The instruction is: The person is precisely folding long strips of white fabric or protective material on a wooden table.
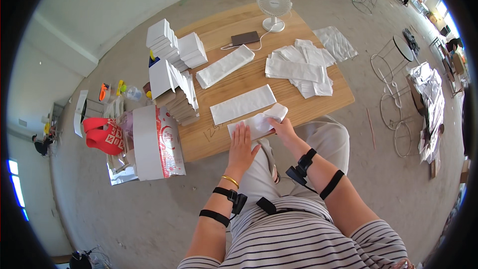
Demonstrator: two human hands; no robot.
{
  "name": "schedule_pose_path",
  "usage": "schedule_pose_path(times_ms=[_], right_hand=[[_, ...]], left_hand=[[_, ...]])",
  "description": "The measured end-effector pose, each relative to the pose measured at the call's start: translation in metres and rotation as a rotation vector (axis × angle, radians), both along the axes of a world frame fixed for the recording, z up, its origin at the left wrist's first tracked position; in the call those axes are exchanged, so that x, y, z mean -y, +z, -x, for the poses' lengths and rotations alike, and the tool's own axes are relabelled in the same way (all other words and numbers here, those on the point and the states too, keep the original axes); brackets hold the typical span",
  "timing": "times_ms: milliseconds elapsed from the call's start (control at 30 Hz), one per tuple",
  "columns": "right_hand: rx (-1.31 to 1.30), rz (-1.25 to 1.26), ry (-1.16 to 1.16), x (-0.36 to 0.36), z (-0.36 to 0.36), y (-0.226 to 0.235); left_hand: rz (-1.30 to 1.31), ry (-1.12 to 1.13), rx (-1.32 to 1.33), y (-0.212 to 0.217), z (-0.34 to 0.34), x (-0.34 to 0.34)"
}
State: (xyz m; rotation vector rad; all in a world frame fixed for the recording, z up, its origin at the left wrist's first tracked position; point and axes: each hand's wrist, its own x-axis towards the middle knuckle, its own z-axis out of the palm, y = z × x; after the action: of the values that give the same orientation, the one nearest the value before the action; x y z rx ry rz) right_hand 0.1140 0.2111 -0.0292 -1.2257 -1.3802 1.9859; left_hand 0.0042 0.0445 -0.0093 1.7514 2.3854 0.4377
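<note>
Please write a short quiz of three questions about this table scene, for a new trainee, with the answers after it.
1. True or false: the left hand lies flat on the white sheet at the near table edge.
2. What does the right hand do? A) holds the fan B) lifts a folded end of the white sheet C) rests on the lap
3. Fill in: the small white fan stands at the ___ edge of the wooden table.

Key
1. True.
2. B.
3. Far; a dark flat device lies beside it.
</note>
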Motion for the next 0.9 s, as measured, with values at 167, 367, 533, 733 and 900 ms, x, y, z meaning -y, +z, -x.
schedule_pose_path(times_ms=[167,367,533,733,900], right_hand=[[0.008,-0.002,-0.009,0.001,-0.001,0.000],[0.082,0.127,-0.064,-0.022,-0.020,0.002],[0.127,0.136,-0.214,-0.057,-0.060,-0.009],[0.101,-0.150,-0.561,-0.079,-0.083,-0.003],[0.291,-0.818,-0.191,-0.034,-0.060,0.023]], left_hand=[[0.036,0.010,0.002,-0.006,-0.001,0.002],[0.062,0.010,-0.037,-0.010,-0.003,0.002],[0.153,0.040,-0.127,-0.009,-0.005,0.002],[0.147,0.035,-0.130,-0.010,-0.005,0.001],[0.121,0.059,-0.099,-0.013,-0.004,0.004]])
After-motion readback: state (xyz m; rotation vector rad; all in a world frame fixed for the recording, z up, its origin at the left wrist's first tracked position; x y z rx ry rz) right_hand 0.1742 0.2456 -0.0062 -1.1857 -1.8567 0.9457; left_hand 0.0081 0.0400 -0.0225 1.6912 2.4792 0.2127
